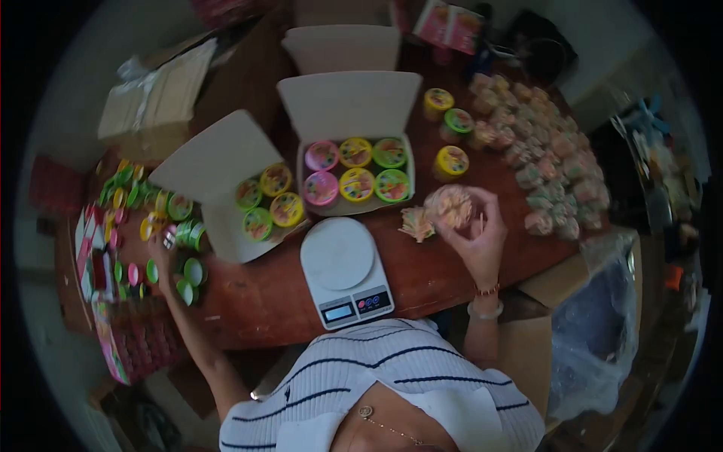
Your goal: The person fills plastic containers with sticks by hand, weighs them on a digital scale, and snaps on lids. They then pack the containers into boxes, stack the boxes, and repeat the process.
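My right hand (482, 230) holds a round, pastel pink-and-cream bundle (449, 208) above the table, with fingers curled around its side. Just left of it, a small ruffled, pastel piece (416, 224) lies on the wood. My left hand (163, 260) reaches among small tubs and lids at the table's left side. A green tub (190, 236) lies right beside its fingers, which are too small and dim to show whether they grip anything. Between my hands stands a white kitchen scale (339, 256) with a bare round platform.
Two open white boxes hold lidded tubs: a middle box (410, 169) and a tilted left box (226, 241). Lidded yellow tubs (452, 162) stand right of them. Many pastel bundles (553, 166) cover the right side. A plastic-lined carton (535, 339) sits below the table's right edge.
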A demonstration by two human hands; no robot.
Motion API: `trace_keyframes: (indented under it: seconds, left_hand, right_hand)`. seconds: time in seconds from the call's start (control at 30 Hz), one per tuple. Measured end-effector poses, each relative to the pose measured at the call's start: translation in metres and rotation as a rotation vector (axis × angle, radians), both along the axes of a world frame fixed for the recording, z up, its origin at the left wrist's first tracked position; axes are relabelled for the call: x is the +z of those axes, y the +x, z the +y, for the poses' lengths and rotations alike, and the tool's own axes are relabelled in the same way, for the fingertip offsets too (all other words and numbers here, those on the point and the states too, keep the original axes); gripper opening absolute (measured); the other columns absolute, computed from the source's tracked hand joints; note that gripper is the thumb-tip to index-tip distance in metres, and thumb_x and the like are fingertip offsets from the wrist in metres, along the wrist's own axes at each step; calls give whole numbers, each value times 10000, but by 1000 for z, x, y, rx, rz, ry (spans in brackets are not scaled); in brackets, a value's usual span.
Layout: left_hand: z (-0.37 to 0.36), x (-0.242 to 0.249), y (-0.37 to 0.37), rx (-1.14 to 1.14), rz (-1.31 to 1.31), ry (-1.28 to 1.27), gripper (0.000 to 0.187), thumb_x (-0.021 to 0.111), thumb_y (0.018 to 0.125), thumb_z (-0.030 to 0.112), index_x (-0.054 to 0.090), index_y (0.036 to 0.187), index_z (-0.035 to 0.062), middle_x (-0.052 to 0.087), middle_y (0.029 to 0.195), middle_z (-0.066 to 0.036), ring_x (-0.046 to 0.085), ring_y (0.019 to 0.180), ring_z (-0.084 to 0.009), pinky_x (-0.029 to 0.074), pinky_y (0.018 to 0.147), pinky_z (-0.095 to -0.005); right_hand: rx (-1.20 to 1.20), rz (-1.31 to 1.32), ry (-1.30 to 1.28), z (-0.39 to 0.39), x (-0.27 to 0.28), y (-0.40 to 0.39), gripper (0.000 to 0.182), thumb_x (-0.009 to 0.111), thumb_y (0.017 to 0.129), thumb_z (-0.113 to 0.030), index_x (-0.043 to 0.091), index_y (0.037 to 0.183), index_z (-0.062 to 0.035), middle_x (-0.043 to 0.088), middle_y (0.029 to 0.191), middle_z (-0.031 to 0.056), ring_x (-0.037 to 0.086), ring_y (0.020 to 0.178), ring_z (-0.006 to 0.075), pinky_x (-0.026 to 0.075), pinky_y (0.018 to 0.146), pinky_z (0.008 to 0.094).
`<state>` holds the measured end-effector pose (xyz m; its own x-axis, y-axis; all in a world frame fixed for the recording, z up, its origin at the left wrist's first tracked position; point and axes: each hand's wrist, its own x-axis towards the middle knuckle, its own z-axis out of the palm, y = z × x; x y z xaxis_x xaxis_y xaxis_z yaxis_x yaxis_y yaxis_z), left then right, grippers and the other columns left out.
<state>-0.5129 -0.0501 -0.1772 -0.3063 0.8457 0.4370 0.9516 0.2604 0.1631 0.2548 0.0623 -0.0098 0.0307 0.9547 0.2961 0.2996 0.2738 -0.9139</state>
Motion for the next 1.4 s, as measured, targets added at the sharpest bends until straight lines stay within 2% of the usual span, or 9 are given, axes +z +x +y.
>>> trace_keyframes:
  seconds: [0.17, 0.4, 0.53, 0.63, 0.67, 0.83, 1.03, 1.17, 1.4]
  left_hand:
    - [3, 35, 37, 100, -437, 12, 589, 825, 799, 309, 664, 1298, 39, 697, 1187, -207, 663, 1084, -374, 529, 961, -452]
    - [8, 46, 55, 278, -174, -193, 587, 790, 808, 364, 625, 1278, 53, 661, 1191, -277, 645, 1133, -424, 533, 941, -487]
    - [19, 12, 32, 381, 36, -249, 582, 710, 875, 442, 573, 1313, 84, 679, 1094, -277, 667, 997, -472, 554, 841, -539]
    - [19, 40, 61, 499, 139, -179, 623, 740, 859, 476, 584, 1325, 93, 678, 1105, -269, 673, 998, -459, 554, 847, -533]
    - [7, 50, 63, 398, 201, -71, 699, 796, 814, 513, 606, 1326, 78, 696, 1058, -258, 678, 990, -456, 555, 854, -518]
    - [-26, 135, 108, 383, 73, 67, 682, 858, 806, 491, 668, 1294, 54, 720, 1091, -193, 692, 978, -343, 551, 886, -442]
    - [-52, 208, 224, 236, -464, 317, 565, 806, 924, 218, 597, 1408, 14, 676, 1294, -109, 647, 1166, -198, 485, 1036, -351]
    - [-61, 217, 276, 139, -535, 347, 580, 796, 916, 161, 571, 1429, 9, 656, 1331, -124, 633, 1198, -197, 482, 1048, -350]
    - [-65, 186, 338, -167, -632, -245, 683, 876, 750, 152, 608, 1368, 41, 631, 1274, -153, 634, 1199, -302, 499, 1045, -411]
  right_hand:
    - [524, -87, -192, -41, -37, -94, 666, 944, 694, -117, 594, 1251, -12, 694, 1159, 123, 689, 1074, 208, 567, 905, 338]
    - [477, 23, -263, -45, -56, -107, 802, 967, 711, -207, 541, 1364, -16, 658, 1272, 138, 652, 1127, 203, 549, 886, 316]
    - [320, 141, -202, -27, -70, -70, 503, 732, 982, -172, 516, 1416, -38, 638, 1216, 68, 438, 736, 0, 313, 570, 165]
    - [150, 349, -338, -29, -49, -48, 437, 561, 1073, -290, 514, 1416, -23, 617, 1139, 40, 368, 640, 3, 281, 530, 176]
    - [95, 409, -398, -29, -38, -47, 414, 408, 1080, -241, 534, 1378, 17, 579, 951, 22, 310, 592, 26, 247, 499, 189]
    - [306, 751, -713, -18, -56, 3, 378, 359, 963, -57, 590, 1240, 58, 441, 697, 7, 260, 566, 61, 225, 475, 205]
    - [339, 637, -678, -19, -39, -29, 238, 414, 1055, -77, 570, 1214, 10, 629, 854, 49, 487, 666, 71, 417, 621, 221]
    - [381, 276, -449, -12, -35, -55, 221, 472, 1107, -153, 515, 1266, -7, 686, 1279, 181, 633, 865, 93, 479, 843, 230]
    - [545, 318, -187, -12, -25, -118, 109, 485, 1096, -61, 487, 1186, 0, 670, 1349, 242, 707, 1171, 224, 504, 953, 256]
